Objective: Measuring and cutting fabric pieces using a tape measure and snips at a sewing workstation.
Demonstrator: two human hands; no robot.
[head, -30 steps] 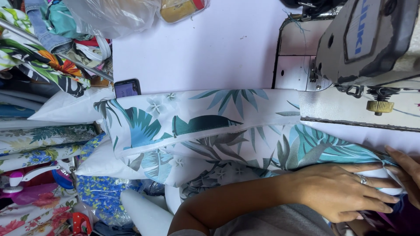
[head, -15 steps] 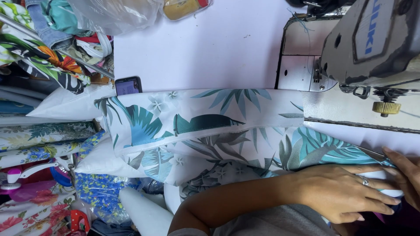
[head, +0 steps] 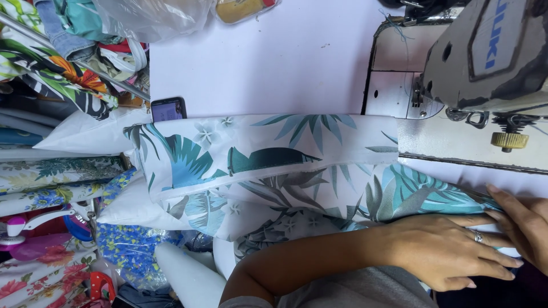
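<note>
White cotton fabric printed with teal and grey palm leaves (head: 268,165) lies folded along the white tabletop (head: 274,63), running from the table's edge to under the head of the grey industrial sewing machine (head: 485,51), which carries a blue label on its side and a brass-coloured knob below. The fabric's near end passes under both hands at the lower edge of the view

Left hand (head: 451,254): palm down, flat on the fabric, fingers extended and slightly apart, a ring on one finger; pressing, not gripping. Right hand (head: 525,219): only partly in frame, fingers straight and close together, resting on the same fabric just beside the left hand; nothing clamped

A black smartphone (head: 169,108) with a lit screen lies on the tabletop, touching the fabric's far edge. A clear plastic bag (head: 148,17) sits at the table's far side, with a yellow item in a clear packet (head: 242,8) near it. Beside the table: a stack of floral and tropical-print cloth (head: 51,74), folded blue-flowered fabric (head: 125,245), a pink and white plastic object (head: 28,228). Room beyond is not visible
</note>
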